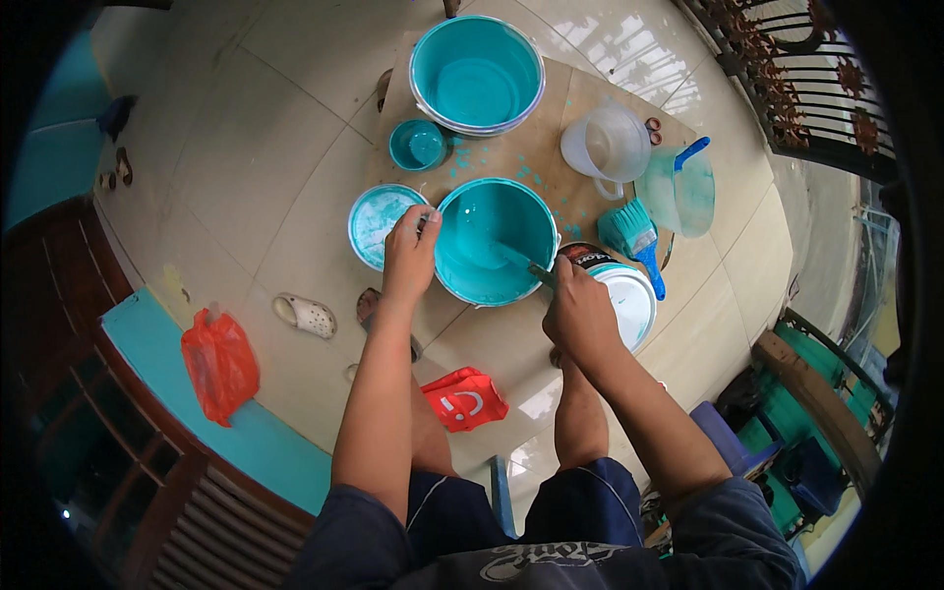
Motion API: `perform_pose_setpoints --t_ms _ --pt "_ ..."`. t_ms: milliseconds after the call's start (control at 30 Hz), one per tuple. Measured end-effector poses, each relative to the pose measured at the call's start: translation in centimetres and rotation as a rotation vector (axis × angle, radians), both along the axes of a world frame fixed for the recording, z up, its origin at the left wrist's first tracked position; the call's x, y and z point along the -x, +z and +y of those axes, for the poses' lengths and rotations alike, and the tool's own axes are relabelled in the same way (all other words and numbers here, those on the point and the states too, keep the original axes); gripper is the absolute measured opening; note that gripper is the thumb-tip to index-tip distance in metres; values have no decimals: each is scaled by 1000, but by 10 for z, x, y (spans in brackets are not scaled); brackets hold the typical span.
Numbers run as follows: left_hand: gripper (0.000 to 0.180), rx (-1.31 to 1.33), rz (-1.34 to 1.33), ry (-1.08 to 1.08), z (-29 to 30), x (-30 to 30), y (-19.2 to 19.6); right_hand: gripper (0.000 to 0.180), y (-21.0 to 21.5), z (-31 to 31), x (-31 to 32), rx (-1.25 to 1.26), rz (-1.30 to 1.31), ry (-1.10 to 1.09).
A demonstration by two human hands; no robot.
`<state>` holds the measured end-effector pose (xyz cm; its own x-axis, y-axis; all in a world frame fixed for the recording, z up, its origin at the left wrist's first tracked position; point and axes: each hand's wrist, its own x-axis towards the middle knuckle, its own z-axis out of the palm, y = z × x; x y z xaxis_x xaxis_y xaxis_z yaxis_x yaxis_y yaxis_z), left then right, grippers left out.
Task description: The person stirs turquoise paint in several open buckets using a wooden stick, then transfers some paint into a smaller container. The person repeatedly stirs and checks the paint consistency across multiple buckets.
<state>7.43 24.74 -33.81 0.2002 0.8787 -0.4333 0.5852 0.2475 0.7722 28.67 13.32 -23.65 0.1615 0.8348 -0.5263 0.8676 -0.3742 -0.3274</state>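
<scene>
**Stirring under way at the middle paint pail**

Teal paint is being worked in the middle pail (495,242), which is sitting on a brown board (551,167) laid over the tiled floor. The left hand (410,252) is gripping the pail's near-left rim, fingers curled over it, steadying it. The right hand (578,313) is closed around a stir stick (518,261) whose far end is dipping into the paint. My read: the mixing step is in hand, and the next stroke is calling for a firm hold on the rim so the pail is not tipping or sliding.

Round it, a bigger teal pail (477,74) is standing at the board's far end, a small teal bowl (417,145) just beside it. A round lid (379,222), paint-smeared, is lying just left of the left hand. A white-topped can (621,295) with a dark label band is touching the right hand's far side; a teal-bristled brush (636,239) is resting beyond it. A red pouch (465,398) with white marks and an orange-red bag (219,362) are lying nearer the person.
</scene>
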Motion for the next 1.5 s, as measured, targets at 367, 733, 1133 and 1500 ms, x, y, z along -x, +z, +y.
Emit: perform_pose_setpoints --t_ms 367,733,1133,1500 --pt "25 18 -140 -110 -16 -8 12 15 -8 13 10 -73 8 286" --pt "18 197 -362 164 -25 -36 28 22 -7 -2 -22 -12 -151 159" --pt "18 -77 -180 134 -41 -55 29 7 -1 24 -10 -97 78 262" --pt "23 375 -494 456 -37 -43 19 14 -23 15 -65 -168 -137 201"
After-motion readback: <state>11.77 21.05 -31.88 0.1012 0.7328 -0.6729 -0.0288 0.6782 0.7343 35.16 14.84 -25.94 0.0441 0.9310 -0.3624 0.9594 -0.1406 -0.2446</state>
